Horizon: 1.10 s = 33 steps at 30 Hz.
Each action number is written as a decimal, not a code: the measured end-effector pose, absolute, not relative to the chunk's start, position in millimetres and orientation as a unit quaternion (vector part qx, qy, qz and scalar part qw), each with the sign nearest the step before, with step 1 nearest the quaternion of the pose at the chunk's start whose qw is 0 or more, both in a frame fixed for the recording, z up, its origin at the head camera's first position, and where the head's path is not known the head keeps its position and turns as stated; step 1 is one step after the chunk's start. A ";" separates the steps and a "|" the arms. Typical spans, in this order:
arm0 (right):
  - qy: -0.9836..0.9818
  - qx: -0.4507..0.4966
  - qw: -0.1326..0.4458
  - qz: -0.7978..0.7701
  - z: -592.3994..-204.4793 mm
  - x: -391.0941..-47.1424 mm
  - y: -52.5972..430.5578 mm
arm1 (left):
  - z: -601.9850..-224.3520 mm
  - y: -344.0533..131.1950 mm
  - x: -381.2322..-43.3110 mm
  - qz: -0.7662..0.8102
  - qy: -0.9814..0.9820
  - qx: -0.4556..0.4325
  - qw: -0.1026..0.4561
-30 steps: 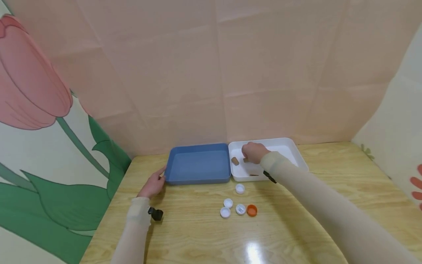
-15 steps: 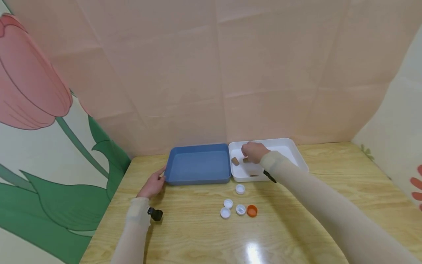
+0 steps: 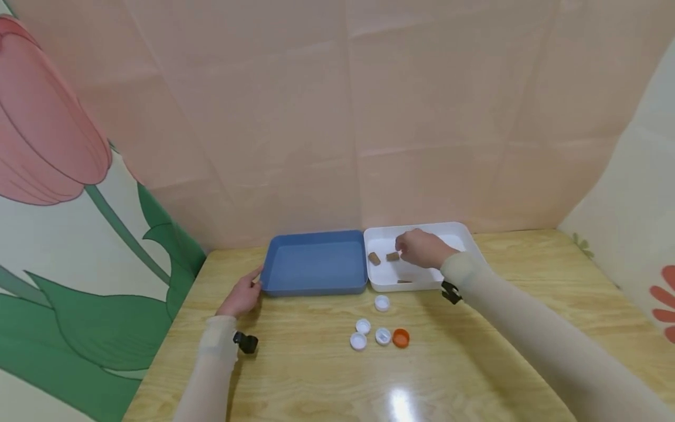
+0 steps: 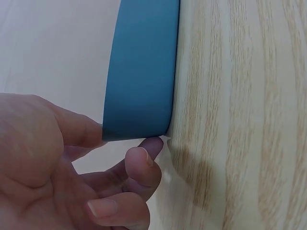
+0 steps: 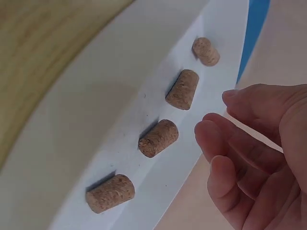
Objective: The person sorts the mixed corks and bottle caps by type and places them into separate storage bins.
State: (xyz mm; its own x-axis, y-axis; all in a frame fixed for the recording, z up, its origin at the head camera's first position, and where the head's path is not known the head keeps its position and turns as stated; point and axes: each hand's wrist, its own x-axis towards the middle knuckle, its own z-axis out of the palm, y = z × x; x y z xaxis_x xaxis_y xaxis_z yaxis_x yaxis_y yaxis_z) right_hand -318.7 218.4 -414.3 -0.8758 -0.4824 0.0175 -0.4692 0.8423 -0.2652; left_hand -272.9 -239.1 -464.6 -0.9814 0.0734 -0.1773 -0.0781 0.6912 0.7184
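A shallow blue tray (image 3: 314, 264) stands at the back of the table, side by side with a white tray (image 3: 459, 234). My left hand (image 3: 241, 297) rests at the blue tray's left end; in the left wrist view its fingers (image 4: 144, 167) touch the corner. Several corks (image 5: 182, 89) lie on their sides in the white tray, one cork (image 3: 374, 258) near its left wall. My right hand (image 3: 423, 248) hovers over this tray. Seen from the right wrist, its fingers (image 5: 223, 177) are loosely bent, apart from the corks, with nothing between them.
In front of the trays lie several white bottle caps (image 3: 358, 341) and one orange cap (image 3: 401, 338). One white cap (image 3: 382, 303) sits close to the white tray's front wall. Behind the trays rises a peach-coloured cloth (image 3: 295, 146).
My right hand has shifted to the right over the white tray, showing more of a cork beside it. The left hand has stayed at the blue tray's end.
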 end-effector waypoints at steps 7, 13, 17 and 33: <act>0.955 -0.232 0.000 -0.183 -415.4 -283.9 237.4 | -463.4 -238.4 -272.6 0.389 0.917 0.017 0.081; 0.960 -0.207 -0.048 -0.184 -420.6 -258.1 262.7 | -470.3 -237.0 -269.8 0.390 0.918 0.014 0.071; 0.968 -0.158 -0.066 -0.183 -424.9 -240.5 281.3 | -471.2 -235.2 -267.4 0.395 0.917 0.006 0.061; 0.982 -0.042 -0.007 -0.186 -448.3 -219.0 341.1 | -459.3 -225.4 -252.2 0.346 0.936 -0.032 -0.064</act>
State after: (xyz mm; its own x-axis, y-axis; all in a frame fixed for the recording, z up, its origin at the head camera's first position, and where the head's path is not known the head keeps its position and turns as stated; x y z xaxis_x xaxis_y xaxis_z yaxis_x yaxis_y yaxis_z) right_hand -219.0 341.1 -448.3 -0.9963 -0.0798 0.0304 -0.0854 0.9273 -0.3644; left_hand -252.2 -225.4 -459.3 -0.9896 -0.1050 0.0984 -0.0159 0.7591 0.6508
